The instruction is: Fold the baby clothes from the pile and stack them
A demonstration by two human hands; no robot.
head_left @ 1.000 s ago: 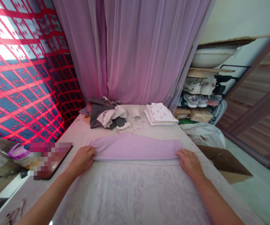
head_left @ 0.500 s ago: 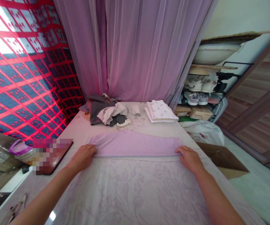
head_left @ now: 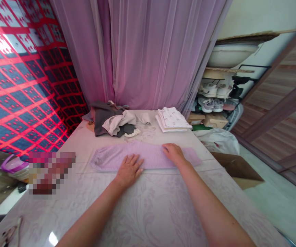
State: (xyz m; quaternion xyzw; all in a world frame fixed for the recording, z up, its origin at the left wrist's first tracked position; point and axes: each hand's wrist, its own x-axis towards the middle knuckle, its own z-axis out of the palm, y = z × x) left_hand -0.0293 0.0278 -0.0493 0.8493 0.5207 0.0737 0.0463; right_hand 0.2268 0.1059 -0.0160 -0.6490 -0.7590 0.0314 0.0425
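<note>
Two hands, head view: both are laid palm down on one lilac garment [head_left: 151, 155]; nothing is gripped by either.
Left hand [head_left: 129, 168]: it is pressed flat, with the fingers stretched out and slightly spread. It is set on the near long edge of the garment, a little left of its middle.
Right hand [head_left: 174, 153]: it is likewise opened out flat. It is laid on the cloth a little right of the middle, farther from the near edge of the bed [head_left: 148, 209] than the left hand.
Lilac garment: it is spread as a narrow band on the bed, roughly midway between the near and far edges and clear of both side edges.
Long axis: it is laid from left to right, parallel with the near edge of the bed and crosswise to both forearms.
Ends: the left end is seen bare, well to the left of the left hand. The right end is seen just beyond the right hand, so that end is the more closely flanked.
Gap between the hands: a short stretch of bare cloth is shown at the middle.
Far edge of the bed: a loose heap of grey and white clothes [head_left: 111, 121] is piled toward the far left corner, and a folded white stack [head_left: 173, 119] is set toward the far right corner. Neither is touched by a hand.
Surroundings: a mauve curtain [head_left: 150, 51] is hung behind the far edge. A cardboard box [head_left: 237, 169] is seen on the floor beside the right edge.
</note>
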